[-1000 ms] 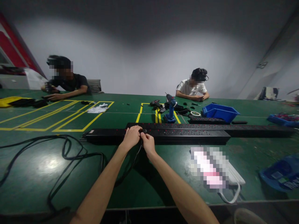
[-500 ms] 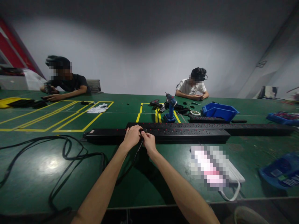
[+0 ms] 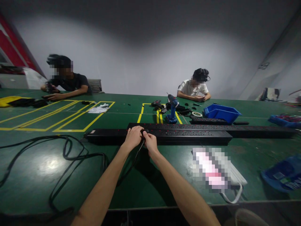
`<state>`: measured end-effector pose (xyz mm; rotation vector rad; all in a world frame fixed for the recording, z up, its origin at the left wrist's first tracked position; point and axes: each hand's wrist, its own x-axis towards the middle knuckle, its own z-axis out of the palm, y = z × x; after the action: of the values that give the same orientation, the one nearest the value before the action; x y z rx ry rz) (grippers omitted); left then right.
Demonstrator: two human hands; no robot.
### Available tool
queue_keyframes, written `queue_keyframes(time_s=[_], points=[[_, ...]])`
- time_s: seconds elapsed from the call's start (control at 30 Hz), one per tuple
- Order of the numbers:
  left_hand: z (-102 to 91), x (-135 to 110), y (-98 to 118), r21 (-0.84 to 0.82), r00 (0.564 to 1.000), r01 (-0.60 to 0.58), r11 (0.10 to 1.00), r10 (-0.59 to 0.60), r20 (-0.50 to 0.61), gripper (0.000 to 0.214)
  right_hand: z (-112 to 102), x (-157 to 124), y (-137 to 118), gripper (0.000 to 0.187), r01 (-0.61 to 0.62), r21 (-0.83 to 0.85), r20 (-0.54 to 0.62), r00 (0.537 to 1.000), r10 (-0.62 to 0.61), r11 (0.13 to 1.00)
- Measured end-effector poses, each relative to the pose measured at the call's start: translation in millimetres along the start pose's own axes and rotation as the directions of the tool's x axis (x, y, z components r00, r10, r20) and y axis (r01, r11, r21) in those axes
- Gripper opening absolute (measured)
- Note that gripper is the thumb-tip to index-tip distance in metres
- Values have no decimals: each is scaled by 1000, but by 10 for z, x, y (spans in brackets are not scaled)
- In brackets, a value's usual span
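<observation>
1. Spreading beneath both hands, the green bench (image 3: 174,157) carries everything, with yellow tape (image 3: 84,129) marked beyond the left hand.
2. Two co-workers sit across it: one in a dark shirt (image 3: 72,83), far beyond the left hand; one in a white shirt (image 3: 190,88), beyond the right.
3. A longer black power strip (image 3: 256,130) lies just past the hands, reaching far rightward.
4. The shorter black power strip (image 3: 188,136) lies right under the fingers, extending both ways from them.
5. Black cable (image 3: 103,160) loops over the bench left of the left hand.
6. A blue bin (image 3: 221,113) stands beyond and rightward of the right hand.
7. Left hand (image 3: 134,137) and right hand (image 3: 150,142) sit close together; the right pinches a plug, the left's fingers are partly hidden, so I cannot tell its grip.
8. A blue cordless drill (image 3: 172,110) stands upright past the right hand.
9. Smallest, the black plug (image 3: 145,130) is between the fingertips, over the shorter strip; its seating is unclear.
</observation>
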<state>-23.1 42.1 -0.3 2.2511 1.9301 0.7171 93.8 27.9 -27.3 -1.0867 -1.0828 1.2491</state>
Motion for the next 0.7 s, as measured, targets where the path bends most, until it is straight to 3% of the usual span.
queue_keyframes(time_s=[0.23,0.57,0.7], points=[[-13,21,-6,3,1000,-19,1000,19,16,40,-16,-96,-30,46,22,-39,2,1000,-22,999],[21,30,-36,-3,1000,-22,1000,22,7,40,-4,23,-9,45,-68,122,25,998,65,990],[12,35,-25,0,1000,-22,1000,22,-2,40,-15,13,35,42,-49,123,35,998,45,991]])
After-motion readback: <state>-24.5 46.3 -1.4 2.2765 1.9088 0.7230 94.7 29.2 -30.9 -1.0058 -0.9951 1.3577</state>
